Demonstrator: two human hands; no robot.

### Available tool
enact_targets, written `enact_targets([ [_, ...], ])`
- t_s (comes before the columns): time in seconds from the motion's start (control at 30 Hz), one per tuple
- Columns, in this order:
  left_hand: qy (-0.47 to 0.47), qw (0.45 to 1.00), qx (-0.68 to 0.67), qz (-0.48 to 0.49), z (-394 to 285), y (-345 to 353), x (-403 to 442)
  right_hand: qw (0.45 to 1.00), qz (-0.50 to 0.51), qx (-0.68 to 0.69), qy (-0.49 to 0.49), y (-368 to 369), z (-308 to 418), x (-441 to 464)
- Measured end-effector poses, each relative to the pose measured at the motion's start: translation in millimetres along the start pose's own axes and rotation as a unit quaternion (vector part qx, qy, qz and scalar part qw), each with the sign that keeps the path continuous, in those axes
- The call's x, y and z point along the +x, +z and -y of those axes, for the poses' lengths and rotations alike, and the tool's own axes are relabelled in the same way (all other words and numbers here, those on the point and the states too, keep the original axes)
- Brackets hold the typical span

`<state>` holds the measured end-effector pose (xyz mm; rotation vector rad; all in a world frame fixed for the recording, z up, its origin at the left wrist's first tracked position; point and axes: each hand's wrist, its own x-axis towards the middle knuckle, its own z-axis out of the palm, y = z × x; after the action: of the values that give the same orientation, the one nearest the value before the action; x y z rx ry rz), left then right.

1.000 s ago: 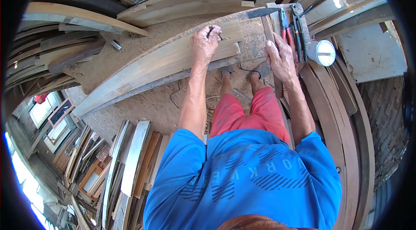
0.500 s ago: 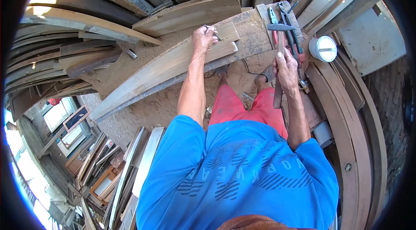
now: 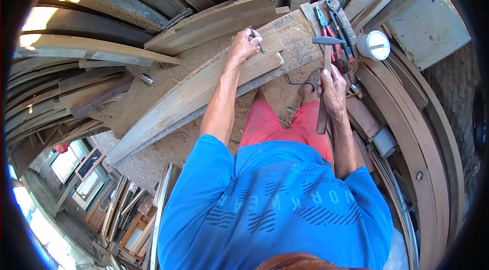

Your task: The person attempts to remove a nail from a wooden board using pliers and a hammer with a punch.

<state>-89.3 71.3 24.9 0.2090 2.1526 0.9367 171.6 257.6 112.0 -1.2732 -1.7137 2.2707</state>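
My left hand (image 3: 245, 46) is closed on a thin dark rod (image 3: 260, 46), whose kind I cannot make out. It is over the end of a long pale board (image 3: 193, 92), which has a stepped end and lies along the workbench. In my right hand (image 3: 332, 89) is a hammer (image 3: 328, 40), gripped by its wooden handle with the metal head pointing away from me. Beyond the hammer, pliers (image 3: 321, 18) with red and blue grips lie on the bench end beside long dark-handled pincers (image 3: 340, 20).
A white bucket (image 3: 377, 45) stands right of the workbench (image 3: 300, 33). Another wide board (image 3: 214, 18) leans behind the bench. Stacked planks (image 3: 407, 132) curve along my right, and more timber (image 3: 61, 87) is piled on the left. Sawdust covers the floor.
The hammer has come slightly closer to my body in my right hand. My left hand stays near the board's end with the rod. The whole view has shifted a little.
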Motion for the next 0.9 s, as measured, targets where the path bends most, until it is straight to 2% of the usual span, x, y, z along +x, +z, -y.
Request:
enact_targets([
  [0.07,0.051,0.997,0.037,0.044,-2.5,-5.1,2.6,1.0,-0.016,-0.007,-0.005,12.9,2.2,-0.6],
  [0.2,0.107,0.96,0.083,0.243,-31.7,-26.0,16.2,0.998,-0.053,-0.016,-0.022,37.4,1.2,-10.4],
  [0.3,0.219,0.942,0.144,0.209,-35.8,-31.2,25.1,0.995,-0.089,-0.021,-0.046,60.6,3.9,-26.0],
  [0.6,0.337,0.89,0.164,0.258,-30.1,-21.3,28.6,0.981,-0.153,-0.031,-0.114,94.5,9.9,-48.2],
  [0.7,0.4,0.868,0.133,0.26,-19.9,-21.0,28.4,0.971,-0.179,-0.068,-0.14,98.8,19.5,-51.0],
  [0.9,0.479,0.825,0.141,0.266,-17.3,-19.4,31.1,0.91,-0.162,-0.262,-0.278,103.4,41.2,-40.8],
])
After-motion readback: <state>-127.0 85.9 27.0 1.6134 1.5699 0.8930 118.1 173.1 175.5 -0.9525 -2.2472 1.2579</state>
